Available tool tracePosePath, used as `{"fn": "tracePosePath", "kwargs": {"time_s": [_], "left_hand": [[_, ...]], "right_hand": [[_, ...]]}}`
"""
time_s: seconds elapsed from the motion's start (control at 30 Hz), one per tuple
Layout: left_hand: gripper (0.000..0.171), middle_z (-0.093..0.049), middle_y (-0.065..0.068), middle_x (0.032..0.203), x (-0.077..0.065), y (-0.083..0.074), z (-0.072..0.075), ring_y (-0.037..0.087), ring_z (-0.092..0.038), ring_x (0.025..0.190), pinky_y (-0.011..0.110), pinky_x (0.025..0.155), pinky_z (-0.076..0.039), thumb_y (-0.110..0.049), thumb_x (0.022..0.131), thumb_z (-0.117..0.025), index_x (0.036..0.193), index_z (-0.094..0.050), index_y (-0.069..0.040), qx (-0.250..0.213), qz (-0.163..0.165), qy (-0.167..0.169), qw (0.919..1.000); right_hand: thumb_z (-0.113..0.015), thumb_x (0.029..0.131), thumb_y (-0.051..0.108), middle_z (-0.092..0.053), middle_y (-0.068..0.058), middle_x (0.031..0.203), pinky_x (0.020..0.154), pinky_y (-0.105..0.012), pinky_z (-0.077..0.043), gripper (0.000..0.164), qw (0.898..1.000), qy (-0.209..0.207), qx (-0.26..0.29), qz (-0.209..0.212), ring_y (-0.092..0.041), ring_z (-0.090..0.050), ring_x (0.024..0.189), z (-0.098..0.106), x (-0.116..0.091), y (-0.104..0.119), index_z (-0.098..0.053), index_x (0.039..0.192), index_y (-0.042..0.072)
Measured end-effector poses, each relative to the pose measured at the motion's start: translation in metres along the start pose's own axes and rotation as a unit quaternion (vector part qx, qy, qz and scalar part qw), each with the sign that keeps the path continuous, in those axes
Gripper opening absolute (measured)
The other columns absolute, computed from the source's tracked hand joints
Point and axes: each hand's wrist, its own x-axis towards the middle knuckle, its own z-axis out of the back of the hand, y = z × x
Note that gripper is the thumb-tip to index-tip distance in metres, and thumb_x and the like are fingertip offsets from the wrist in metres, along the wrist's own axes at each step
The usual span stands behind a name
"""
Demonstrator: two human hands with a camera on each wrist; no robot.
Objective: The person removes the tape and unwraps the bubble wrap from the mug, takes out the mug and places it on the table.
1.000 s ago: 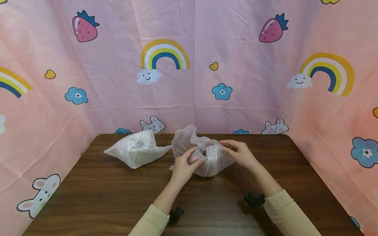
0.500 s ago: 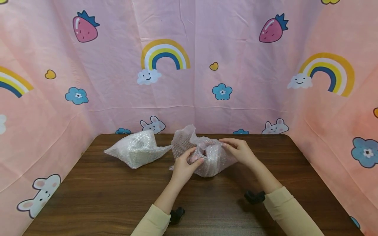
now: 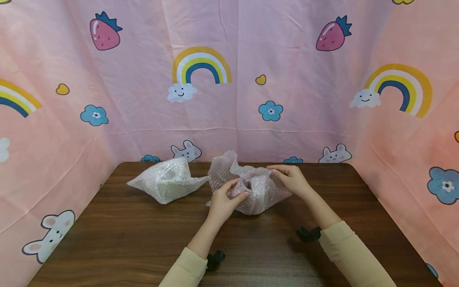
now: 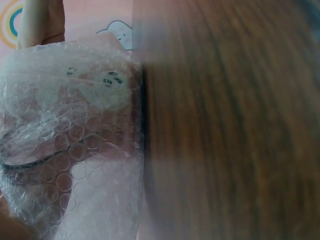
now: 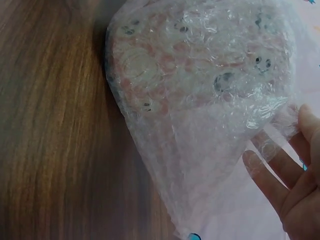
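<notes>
A bundle in clear bubble wrap [image 3: 259, 199] sits on the table, with a round opening at its top. Through the wrap, the right wrist view shows a pinkish item [image 5: 200, 60] printed with small faces; its kind cannot be told. My left hand [image 3: 223, 201] grips the bundle's left side, thumb in front near the opening. Up at the right edge, my right hand [image 3: 293, 181] pinches the wrap between thumb and fingers. In the right wrist view, the wrap tapers to a loose corner below the fingers [image 5: 267, 182], and in the left wrist view it covers a printed surface [image 4: 95, 90].
A second bubble-wrapped bundle [image 3: 166, 181] lies on the left, its tail reaching toward the first. A loose flap of wrap [image 3: 222, 171] stands up behind my left hand. Patterned cloth [image 3: 236, 99] walls in the dark wooden table [image 3: 125, 239] at back and sides.
My right hand has shifted slightly up and right, drawing the wrap's right side outward. My left hand keeps its hold in nearly the same place.
</notes>
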Motion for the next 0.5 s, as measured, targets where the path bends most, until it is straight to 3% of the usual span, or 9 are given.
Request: {"fn": "tracePosePath", "kwargs": {"time_s": [0.2, 0.5], "left_hand": [[0.058, -0.063, 0.009, 0.120, 0.000, 0.000, 0.001, 0.026, -0.058, 0.111, 0.044, 0.086, -0.050, -0.043, 0.078, -0.078, 0.127, -0.063, -0.016, 0.001, 0.008, 0.002, 1.0000], [0.057, -0.063, 0.010, 0.119, -0.001, 0.000, 0.000, 0.025, -0.062, 0.103, 0.040, 0.077, -0.052, -0.042, 0.078, -0.078, 0.126, -0.063, -0.014, -0.002, -0.004, 0.001, 1.0000]], "right_hand": [[-0.056, 0.098, 0.021, -0.037, 0.000, 0.051, 0.042, -0.026, -0.031, 0.027, 1.000, 0.000, -0.010, -0.001, -0.008, -0.025, 0.040, 0.001, 0.005, -0.001, -0.069, 0.119, 0.008], [-0.053, 0.100, 0.026, -0.037, 0.000, 0.048, 0.036, -0.025, -0.027, 0.031, 1.000, 0.001, 0.008, -0.014, -0.009, -0.021, 0.036, 0.005, 0.011, -0.008, -0.068, 0.120, 0.006]]}}
